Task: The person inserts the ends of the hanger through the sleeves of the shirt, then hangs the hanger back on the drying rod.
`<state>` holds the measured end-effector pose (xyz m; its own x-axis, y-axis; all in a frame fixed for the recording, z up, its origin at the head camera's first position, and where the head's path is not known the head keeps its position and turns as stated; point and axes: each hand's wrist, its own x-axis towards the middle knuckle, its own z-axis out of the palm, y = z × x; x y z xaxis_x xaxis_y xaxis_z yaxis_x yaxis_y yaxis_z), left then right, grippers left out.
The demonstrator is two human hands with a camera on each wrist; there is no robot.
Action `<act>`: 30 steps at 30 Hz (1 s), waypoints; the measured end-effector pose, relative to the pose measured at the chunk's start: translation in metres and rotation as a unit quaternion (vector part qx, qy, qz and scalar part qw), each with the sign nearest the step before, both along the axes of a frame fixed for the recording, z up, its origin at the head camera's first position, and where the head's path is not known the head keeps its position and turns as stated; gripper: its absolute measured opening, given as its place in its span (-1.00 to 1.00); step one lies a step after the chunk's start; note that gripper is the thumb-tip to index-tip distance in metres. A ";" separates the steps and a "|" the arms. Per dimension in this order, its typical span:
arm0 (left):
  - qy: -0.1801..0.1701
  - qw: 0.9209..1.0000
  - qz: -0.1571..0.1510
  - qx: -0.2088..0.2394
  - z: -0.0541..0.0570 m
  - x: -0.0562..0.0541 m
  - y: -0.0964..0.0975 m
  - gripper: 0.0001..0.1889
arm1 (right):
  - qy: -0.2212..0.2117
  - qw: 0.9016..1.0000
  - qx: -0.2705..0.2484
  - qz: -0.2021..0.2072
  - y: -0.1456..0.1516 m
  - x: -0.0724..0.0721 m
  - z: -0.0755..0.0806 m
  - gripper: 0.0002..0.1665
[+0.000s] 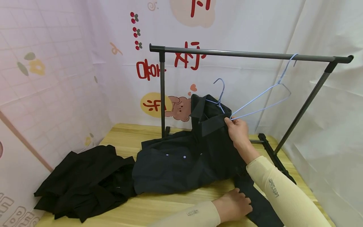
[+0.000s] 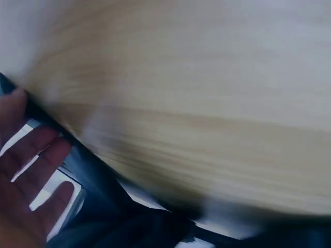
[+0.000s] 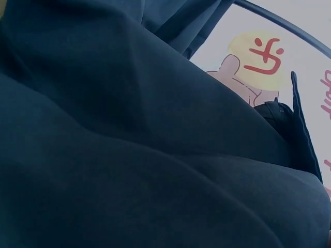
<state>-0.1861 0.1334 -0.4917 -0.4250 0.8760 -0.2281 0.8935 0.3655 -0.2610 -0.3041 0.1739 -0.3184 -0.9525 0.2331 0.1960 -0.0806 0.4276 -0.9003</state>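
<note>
My right hand [image 1: 238, 130] pinches a black shirt [image 1: 181, 170] beside its raised collar. Out of the neck opening sticks the hook of a light blue wire hanger [image 1: 221, 91]. The shirt's buttoned front lies across the table, and its dark cloth [image 3: 129, 129] fills most of the right wrist view. Low in the head view, my left hand [image 1: 233, 205] is beside a dark sleeve [image 1: 259, 201]. From the left wrist, the fingers [image 2: 49, 160] look spread and loosely bent against dark cloth, gripping nothing visible.
A second blue wire hanger [image 1: 261, 94] hangs from the rack's dark rail [image 1: 241, 54], its lower corner close to my right hand. Another black garment [image 1: 82, 183] lies heaped at left on the wooden table [image 1: 124, 132]. Printed curtains [image 1: 119, 82] stand behind.
</note>
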 end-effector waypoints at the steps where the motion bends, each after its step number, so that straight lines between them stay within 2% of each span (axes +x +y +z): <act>1: 0.024 0.999 -0.021 0.008 0.001 0.000 -0.008 -0.80 | 0.000 1.000 -0.002 0.001 0.001 0.000 0.000 -0.61; 3: 0.055 0.997 -0.051 0.027 0.004 0.000 -0.024 -0.81 | 0.003 1.000 -0.008 0.000 0.004 0.000 -0.001 -0.61; 5: 0.073 0.995 -0.064 0.038 0.007 -0.001 -0.043 -0.83 | 0.002 1.000 -0.014 -0.001 0.008 0.001 -0.004 -0.61; 8: 0.067 0.996 -0.050 0.044 0.012 -0.005 -0.079 -0.86 | -0.004 1.000 -0.025 -0.008 0.017 0.003 -0.009 -0.57; 10: 0.071 0.993 -0.044 0.083 0.015 -0.009 -0.111 -0.88 | -0.012 0.999 -0.037 -0.017 0.023 0.005 -0.014 -0.53; 12: 0.066 0.987 -0.037 0.144 0.019 -0.015 -0.146 -0.88 | -0.021 0.998 -0.048 -0.032 0.029 0.006 -0.020 -0.49; 13: 0.059 0.981 -0.025 0.181 0.021 -0.018 -0.164 -0.87 | -0.025 0.997 -0.054 -0.040 0.032 0.006 -0.023 -0.48; 15: 0.023 0.968 0.011 0.251 0.030 -0.025 -0.200 -0.86 | -0.028 0.996 -0.063 -0.059 0.038 0.007 -0.029 -0.47; 17: -0.016 0.950 0.062 0.304 0.042 -0.033 -0.233 -0.85 | -0.025 0.994 -0.071 -0.076 0.043 0.007 -0.037 -0.47; 19: -0.033 0.930 0.120 0.345 0.055 -0.042 -0.264 -0.85 | -0.023 0.992 -0.083 -0.089 0.050 0.008 -0.045 -0.47; 20: -0.031 0.922 0.146 0.357 0.063 -0.047 -0.278 -0.85 | -0.026 0.991 -0.090 -0.095 0.053 0.010 -0.049 -0.46; 23: 0.015 0.905 0.207 0.372 0.086 -0.060 -0.314 -0.86 | -0.042 0.983 -0.135 -0.116 0.062 0.014 -0.060 -0.49; 25: 0.037 0.899 0.248 0.360 0.098 -0.066 -0.331 -0.87 | -0.069 0.975 -0.169 -0.128 0.068 0.019 -0.067 -0.50; 27: 0.031 0.901 0.277 0.334 0.105 -0.069 -0.343 -0.86 | -0.086 0.964 -0.201 -0.153 0.073 0.024 -0.074 -0.44; 30: -0.050 0.904 0.310 0.290 0.104 -0.066 -0.352 -0.79 | -0.090 0.945 -0.249 -0.192 0.078 0.030 -0.083 -0.42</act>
<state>-0.2525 -0.2182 -0.3873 -0.8779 0.4611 0.1288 0.4785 0.8534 0.2068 -0.2736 0.2521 -0.4015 -0.7865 0.5889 -0.1861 0.1683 -0.0856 -0.9820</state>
